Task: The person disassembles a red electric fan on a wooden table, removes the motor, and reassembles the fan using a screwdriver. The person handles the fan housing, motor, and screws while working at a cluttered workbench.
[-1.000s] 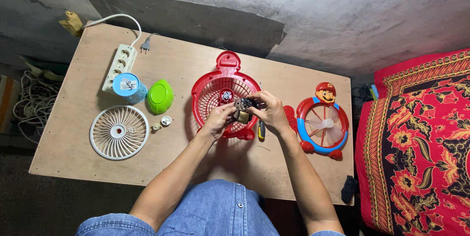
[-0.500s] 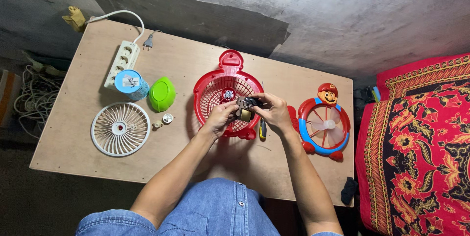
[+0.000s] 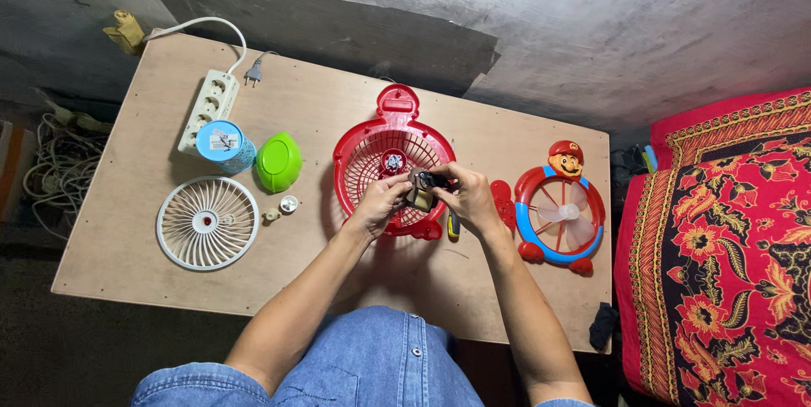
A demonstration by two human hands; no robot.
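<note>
Motor (image 3: 421,194), a small dark-and-brass part, sits pinched between both hands right over the lower right of the red fan grille (image 3: 372,162). Left hand (image 3: 380,203) closes on it from the left with thumb and fingers, right hand (image 3: 469,198) clamps it from the right, so both grips are narrow and wrapped on the same piece. It's held just above the grille, not resting on it as far as I can tell. Fingers cover most of it, so the long axis is hard to call; it looks roughly sideways, dark end toward the right hand.

Just right of the grille lies a screwdriver (image 3: 454,223) under the right hand, then a red-and-blue cartoon fan (image 3: 559,208) further right. Left of the grille: a green dome cap (image 3: 279,161), a blue cylinder (image 3: 223,144), a white power strip (image 3: 205,105), and a white round grille (image 3: 207,222) below those. All of it sits on the wooden table (image 3: 321,272).
</note>
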